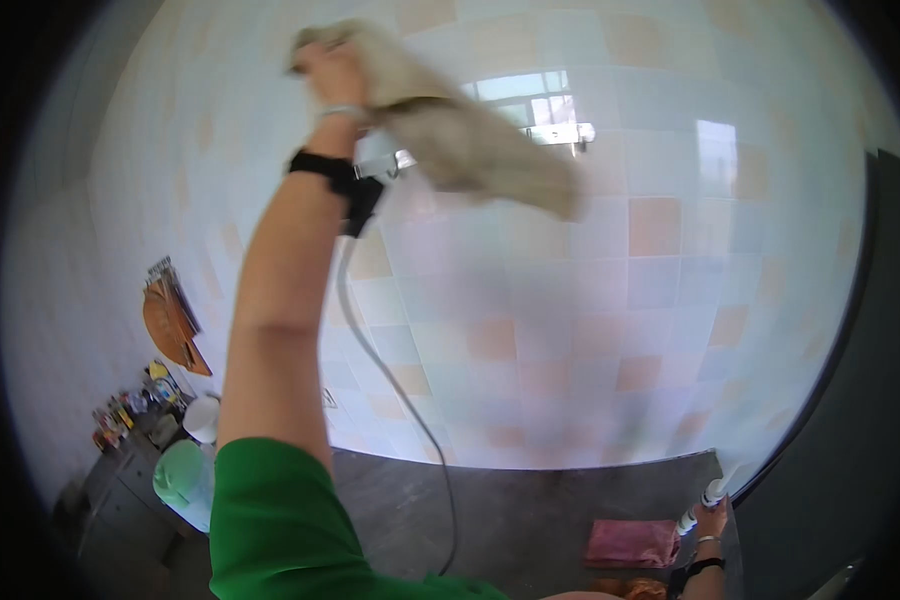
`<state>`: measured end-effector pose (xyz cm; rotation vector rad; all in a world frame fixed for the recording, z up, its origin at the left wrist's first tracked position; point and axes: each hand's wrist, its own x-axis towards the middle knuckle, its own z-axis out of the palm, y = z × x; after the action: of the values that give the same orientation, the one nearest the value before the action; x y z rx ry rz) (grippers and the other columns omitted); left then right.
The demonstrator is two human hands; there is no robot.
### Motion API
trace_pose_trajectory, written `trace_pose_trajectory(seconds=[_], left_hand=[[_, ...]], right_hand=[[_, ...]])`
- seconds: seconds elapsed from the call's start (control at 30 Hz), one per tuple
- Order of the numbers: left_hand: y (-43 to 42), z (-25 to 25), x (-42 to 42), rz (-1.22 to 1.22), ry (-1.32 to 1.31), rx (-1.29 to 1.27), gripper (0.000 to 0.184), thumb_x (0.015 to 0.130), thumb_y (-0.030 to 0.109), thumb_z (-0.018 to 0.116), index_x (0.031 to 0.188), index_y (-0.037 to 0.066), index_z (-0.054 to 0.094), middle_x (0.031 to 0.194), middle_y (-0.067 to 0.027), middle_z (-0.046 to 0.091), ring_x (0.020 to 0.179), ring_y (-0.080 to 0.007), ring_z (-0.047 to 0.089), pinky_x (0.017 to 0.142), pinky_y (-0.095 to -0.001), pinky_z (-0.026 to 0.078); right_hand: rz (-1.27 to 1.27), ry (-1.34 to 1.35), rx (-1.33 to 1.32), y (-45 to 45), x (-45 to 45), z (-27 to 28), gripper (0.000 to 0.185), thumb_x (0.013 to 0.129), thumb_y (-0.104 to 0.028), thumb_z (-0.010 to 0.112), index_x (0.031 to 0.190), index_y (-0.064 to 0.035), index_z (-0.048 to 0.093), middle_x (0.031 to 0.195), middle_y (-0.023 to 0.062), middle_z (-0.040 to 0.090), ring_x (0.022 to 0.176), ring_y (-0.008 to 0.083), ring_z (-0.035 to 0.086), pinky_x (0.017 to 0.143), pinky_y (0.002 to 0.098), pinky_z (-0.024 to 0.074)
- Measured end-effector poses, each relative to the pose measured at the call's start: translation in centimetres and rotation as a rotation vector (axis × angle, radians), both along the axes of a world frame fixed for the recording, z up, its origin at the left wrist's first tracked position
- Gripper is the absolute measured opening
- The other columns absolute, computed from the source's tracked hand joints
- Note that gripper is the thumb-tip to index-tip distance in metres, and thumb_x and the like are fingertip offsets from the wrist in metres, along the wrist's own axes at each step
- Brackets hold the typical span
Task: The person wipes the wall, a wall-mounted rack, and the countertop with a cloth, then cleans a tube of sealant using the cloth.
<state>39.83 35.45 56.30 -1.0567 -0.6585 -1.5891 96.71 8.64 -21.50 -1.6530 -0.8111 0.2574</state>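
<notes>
My left hand is raised high against the tiled wall, its fingers closed on a beige cloth. The cloth is blurred and trails to the right across a hook rail. Low at the right, my right hand is closed around a white cylindrical object with dark markings; its exact kind is unclear. Beside that hand a folded pink cloth lies on the dark counter.
A grey cable hangs down the wall onto the counter. Wooden boards hang at the left, above several small bottles and jars. A green container stands near a white bowl. A dark panel borders the right side.
</notes>
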Motion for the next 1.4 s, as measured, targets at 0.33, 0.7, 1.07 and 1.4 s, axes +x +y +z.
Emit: trace_pose_trajectory(seconds=[0.33,0.7,1.07,1.4], left_hand=[[3.1,-2.7,-17.0,-0.524,-0.796,-0.414,0.060,0.082,0.037,0.055,0.121,-0.005,0.037,0.120,-0.0269,0.050,0.110,-0.0347,0.050,0.093,-0.0412,0.038],[3.6,-7.5,-0.9,-0.093,-0.467,-0.767,0.044,0.087,0.035,0.044,0.119,0.006,0.043,0.117,-0.0235,0.056,0.113,-0.0395,0.051,0.095,-0.0549,0.030],[2.1,-9.9,10.8,-0.421,0.593,-0.702,0.027,0.071,0.000,0.059,0.091,0.017,0.064,0.081,-0.0087,0.066,0.075,-0.0278,0.062,0.067,-0.0384,0.047],[-0.1,-7.3,14.1,-0.405,0.998,-1.029,0.034,0.078,-0.007,0.052,0.100,0.015,0.066,0.093,-0.0050,0.065,0.085,-0.0204,0.060,0.079,-0.0316,0.046]], right_hand=[[0.048,0.053,0.071,-0.4,-0.8,0.4,0.065,0.068,-0.005,0.067,0.128,0.0000,0.045,0.102,0.0106,0.062,0.091,0.0198,0.061,0.080,0.0321,0.0482],[0.071,0.089,0.085,0.6,0.7,-3.7,0.067,0.069,0.000,0.064,0.133,-0.0016,0.041,0.109,0.0104,0.060,0.096,0.0190,0.058,0.083,0.0313,0.0468],[0.168,0.181,0.114,0.1,-1.0,-0.2,0.067,0.067,-0.002,0.066,0.129,-0.0004,0.044,0.107,0.0087,0.059,0.095,0.0183,0.056,0.085,0.0323,0.0447],[0.161,0.058,0.059,1.0,1.2,-3.6,0.069,0.070,-0.001,0.066,0.134,-0.0025,0.039,0.106,0.0088,0.059,0.092,0.0175,0.058,0.081,0.0310,0.0463]])
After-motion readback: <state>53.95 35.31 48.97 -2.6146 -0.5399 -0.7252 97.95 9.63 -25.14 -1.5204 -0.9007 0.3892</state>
